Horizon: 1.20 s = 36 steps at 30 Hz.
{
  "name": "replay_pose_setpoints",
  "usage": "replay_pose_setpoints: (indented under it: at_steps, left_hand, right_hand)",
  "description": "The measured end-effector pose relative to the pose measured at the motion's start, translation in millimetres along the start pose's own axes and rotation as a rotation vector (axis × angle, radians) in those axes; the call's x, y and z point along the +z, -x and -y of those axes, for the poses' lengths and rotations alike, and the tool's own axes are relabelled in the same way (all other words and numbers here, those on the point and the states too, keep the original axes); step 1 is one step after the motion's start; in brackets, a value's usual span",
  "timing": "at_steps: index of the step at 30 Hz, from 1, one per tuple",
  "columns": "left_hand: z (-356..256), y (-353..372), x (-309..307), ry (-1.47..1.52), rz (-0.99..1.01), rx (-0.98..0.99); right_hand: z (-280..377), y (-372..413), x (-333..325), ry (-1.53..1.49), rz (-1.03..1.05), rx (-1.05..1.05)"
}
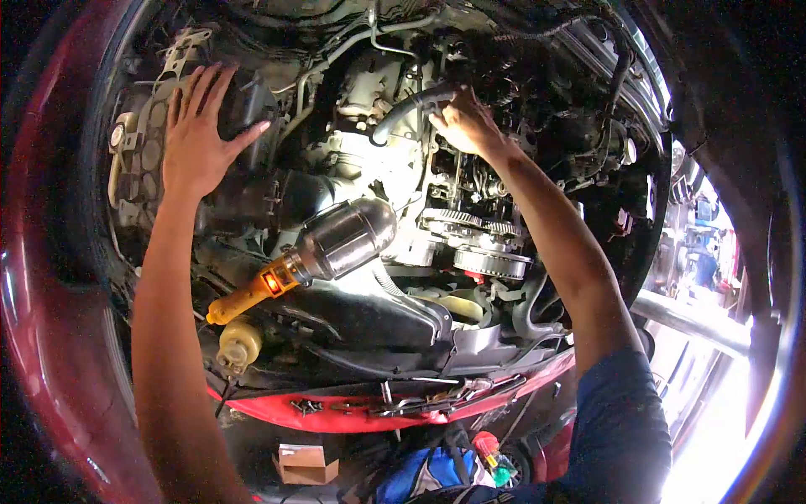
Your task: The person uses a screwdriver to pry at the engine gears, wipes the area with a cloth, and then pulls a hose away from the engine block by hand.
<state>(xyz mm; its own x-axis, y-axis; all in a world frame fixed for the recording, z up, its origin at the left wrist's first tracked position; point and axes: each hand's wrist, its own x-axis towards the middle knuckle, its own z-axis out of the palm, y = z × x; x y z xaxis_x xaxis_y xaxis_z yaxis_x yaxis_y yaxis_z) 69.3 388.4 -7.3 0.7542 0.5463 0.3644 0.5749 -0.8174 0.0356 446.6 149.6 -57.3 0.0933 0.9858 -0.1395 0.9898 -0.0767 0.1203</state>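
I look down into the open engine bay of a red car. My left hand lies flat with fingers spread on a dark housing at the upper left, holding nothing. My right hand reaches deep into the engine and grips the end of a black rubber hose. Just below that hand sit two toothed cam gears on the exposed cylinder head.
An orange-handled work lamp lies lit across the middle of the bay. A yellowish reservoir cap is below it. Several hand tools rest on the red front edge. A cardboard box and blue bag are on the floor.
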Motion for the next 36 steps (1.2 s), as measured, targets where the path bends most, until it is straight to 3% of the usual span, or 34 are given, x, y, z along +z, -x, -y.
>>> replay_pose_setpoints:
  at_steps: [2, 12, 14, 16, 18, 19, 21, 22, 28, 32, 33, 35, 36]
  left_hand:
    - [2.1, 0.2, 2.3, 0.015, -0.004, 0.017]
    - [0.5, 1.4, -1.1, 0.008, 0.015, -0.008]
    - [-1.8, 0.9, -4.4, 0.011, 0.04, -0.018]
    - [0.9, 2.3, -3.9, 0.021, 0.012, -0.011]
    - [1.6, 2.0, 0.1, 0.034, 0.001, 0.006]
    - [1.5, 2.3, 0.5, 0.043, -0.015, 0.014]
    - [0.5, 1.5, 0.8, 0.039, -0.02, 0.014]
    - [0.5, 1.1, 1.5, 0.038, -0.023, 0.014]
    - [2.5, 1.5, 3.8, 0.032, -0.03, 0.026]
    - [-0.1, 0.5, 0.1, 0.022, -0.019, 0.013]
    - [0.2, -0.1, 0.3, 0.025, -0.017, 0.012]
    - [1.4, 0.6, 1.0, 0.028, -0.012, 0.02]
    - [1.6, 0.2, 0.7, 0.025, -0.013, 0.023]
  right_hand:
    - [7.0, 15.6, 10.1, -0.01, -0.179, -0.028]
    - [23.3, 42.7, 6.4, -0.267, -0.234, -0.209]
    - [35.3, 39.4, -40.8, -1.049, 0.256, 0.416]
    - [27.0, 45.0, -58.5, -1.075, 0.029, 0.516]
    - [40.5, 42.4, -57.8, -0.724, -0.241, 0.405]
    - [41.5, 38.8, -42.0, -0.444, -0.326, 0.249]
    - [47.0, 47.9, -11.1, -0.059, -0.338, 0.024]
    - [52.7, 53.2, -4.1, -0.076, -0.209, 0.063]
    - [59.6, 73.7, -4.7, -0.212, -0.019, 0.002]
    - [51.7, 76.1, -4.2, -0.369, -0.062, -0.13]
    - [47.8, 75.8, -13.5, -0.389, -0.066, -0.266]
    - [45.0, 62.9, -42.2, -0.817, 0.181, 0.174]
    - [43.4, 61.0, -53.3, -0.732, 0.08, 0.212]
